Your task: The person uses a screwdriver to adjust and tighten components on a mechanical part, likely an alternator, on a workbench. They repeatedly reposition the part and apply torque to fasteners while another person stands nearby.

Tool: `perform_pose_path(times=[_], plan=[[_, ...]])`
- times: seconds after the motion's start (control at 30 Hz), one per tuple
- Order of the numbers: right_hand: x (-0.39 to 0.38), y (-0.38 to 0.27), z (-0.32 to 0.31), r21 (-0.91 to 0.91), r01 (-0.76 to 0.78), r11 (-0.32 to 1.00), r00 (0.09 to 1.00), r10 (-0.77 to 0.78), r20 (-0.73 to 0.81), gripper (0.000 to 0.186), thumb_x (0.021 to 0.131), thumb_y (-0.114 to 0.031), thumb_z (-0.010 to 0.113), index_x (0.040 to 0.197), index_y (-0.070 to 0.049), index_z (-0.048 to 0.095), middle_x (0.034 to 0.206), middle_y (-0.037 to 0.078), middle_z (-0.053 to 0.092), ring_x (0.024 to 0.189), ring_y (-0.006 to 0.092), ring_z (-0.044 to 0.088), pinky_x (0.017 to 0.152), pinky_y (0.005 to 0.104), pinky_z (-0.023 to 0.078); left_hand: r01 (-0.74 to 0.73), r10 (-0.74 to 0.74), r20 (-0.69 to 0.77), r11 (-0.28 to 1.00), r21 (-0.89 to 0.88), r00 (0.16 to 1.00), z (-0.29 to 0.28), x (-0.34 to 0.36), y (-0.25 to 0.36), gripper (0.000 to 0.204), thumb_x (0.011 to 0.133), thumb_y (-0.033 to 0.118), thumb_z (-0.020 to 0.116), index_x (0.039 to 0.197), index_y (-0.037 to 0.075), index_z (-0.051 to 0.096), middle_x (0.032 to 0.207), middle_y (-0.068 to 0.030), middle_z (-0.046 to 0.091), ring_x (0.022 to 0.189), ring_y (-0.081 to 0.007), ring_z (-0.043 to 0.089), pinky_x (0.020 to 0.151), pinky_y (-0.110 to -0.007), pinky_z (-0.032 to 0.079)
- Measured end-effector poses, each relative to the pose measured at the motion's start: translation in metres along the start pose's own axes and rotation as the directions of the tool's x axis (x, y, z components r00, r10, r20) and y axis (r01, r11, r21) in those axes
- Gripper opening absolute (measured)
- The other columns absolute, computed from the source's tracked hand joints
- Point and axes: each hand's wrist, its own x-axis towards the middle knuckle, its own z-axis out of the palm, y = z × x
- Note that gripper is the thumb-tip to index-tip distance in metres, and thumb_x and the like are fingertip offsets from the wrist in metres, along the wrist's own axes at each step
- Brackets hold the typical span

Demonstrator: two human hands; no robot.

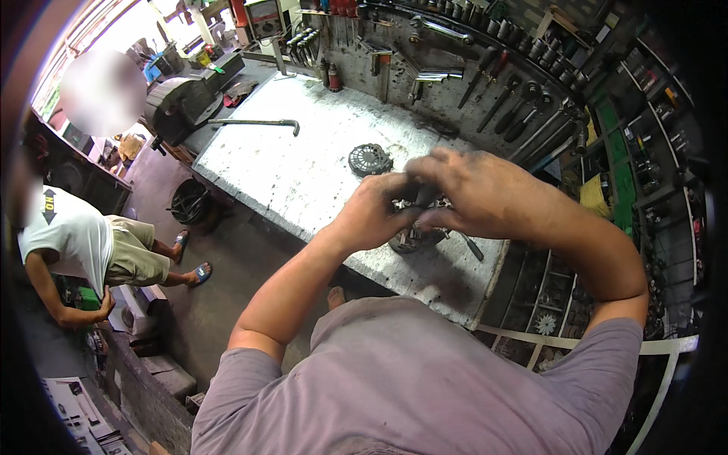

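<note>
Both my hands are closed around a dark part whose shape is mostly hidden by fingers, above a round metal assembly (pixel 409 241) on the worn, light workbench (pixel 273 182). My left hand (pixel 364 212) curls in from the left, and my right hand (pixel 466 193) arches over from the right, its fingers close to the left's. A round, slotted metal housing (pixel 368 159) lies just beyond them. A dark-handled tool (pixel 472 247) lies to the right of the assembly, partly covered. A bent metal bar (pixel 254 122) rests at the bench's far left.
A co-worker (pixel 68 235) in a white shirt is at the left, beside a dark bucket (pixel 186 199) on the floor. A vise or machine (pixel 171 106) stands past the bench's left end. Wrenches and sockets (pixel 500 98) hang behind. Shelves (pixel 648 167) line the right side.
</note>
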Motion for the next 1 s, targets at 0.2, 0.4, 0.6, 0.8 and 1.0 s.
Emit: perform_pose_path(times=[0.2, 0.4, 0.6, 0.8, 1.0], plan=[[0.002, 0.002, 0.002, -0.141, -0.065, 0.988, 0.991, 0.08, 0.104, 0.037, 0.102, -0.035, 0.076, 0.109, 0.001, 0.076, 0.104, 0.022, 0.079, 0.105, 0.0388, 0.079, 0.092, 0.0519, 0.062, -0.106, 0.106, -0.049, 0.994, 0.008, 0.993, 0.001, 0.002, 0.002, 0.033, 0.091, 0.008, 0.083, 0.123, 0.001, 0.076, 0.121, -0.018, 0.079, 0.118, -0.0327, 0.077, 0.099, -0.044, 0.06], [0.003, 0.004, 0.003, -0.018, 0.076, 0.997, 0.997, -0.076, 0.005, 0.039, 0.105, -0.037, 0.071, 0.109, 0.001, 0.076, 0.101, 0.022, 0.081, 0.097, 0.0401, 0.081, 0.087, 0.0511, 0.065, 0.031, -0.03, 0.012, 0.998, -0.053, 0.999, -0.001, 0.002, 0.005, 0.038, 0.091, 0.001, 0.083, 0.128, -0.003, 0.074, 0.114, -0.0166, 0.083, 0.113, -0.0254, 0.079, 0.105, -0.042, 0.06], [0.004, 0.004, 0.013, -0.176, -0.09, 0.98, 0.993, 0.102, 0.059, 0.039, 0.107, -0.037, 0.066, 0.106, 0.001, 0.075, 0.1, 0.024, 0.08, 0.096, 0.0399, 0.081, 0.085, 0.0516, 0.065, -0.128, 0.145, -0.089, 0.976, 0.175, 0.985, 0.005, -0.001, 0.009, 0.043, 0.084, 0.013, 0.093, 0.122, 0.002, 0.077, 0.106, -0.0147, 0.081, 0.101, -0.0342, 0.079, 0.094, -0.042, 0.062], [0.004, 0.005, 0.007, -0.065, 0.075, 0.995, 0.997, -0.073, 0.036, 0.038, 0.106, -0.039, 0.068, 0.117, -0.004, 0.075, 0.106, 0.019, 0.081, 0.103, 0.0404, 0.079, 0.091, 0.0513, 0.064, 0.033, -0.036, -0.014, 0.984, -0.176, 0.999, 0.007, -0.003, 0.002, 0.042, 0.086, 0.011, 0.09, 0.124, 0.003, 0.075, 0.102, -0.0145, 0.08, 0.095, -0.0385, 0.078, 0.093, -0.044, 0.062], [0.004, -0.003, 0.002, -0.138, -0.158, 0.978, 0.974, 0.177, 0.142, 0.047, 0.103, -0.044, 0.074, 0.122, -0.001, 0.075, 0.115, 0.023, 0.079, 0.112, 0.0395, 0.078, 0.095, 0.0495, 0.063, -0.085, 0.105, -0.146, 0.988, 0.132, 0.984, 0.011, -0.001, -0.003, 0.044, 0.088, 0.01, 0.088, 0.128, 0.002, 0.073, 0.099, -0.0153, 0.079, 0.09, -0.0387, 0.077, 0.092, -0.041, 0.062]])
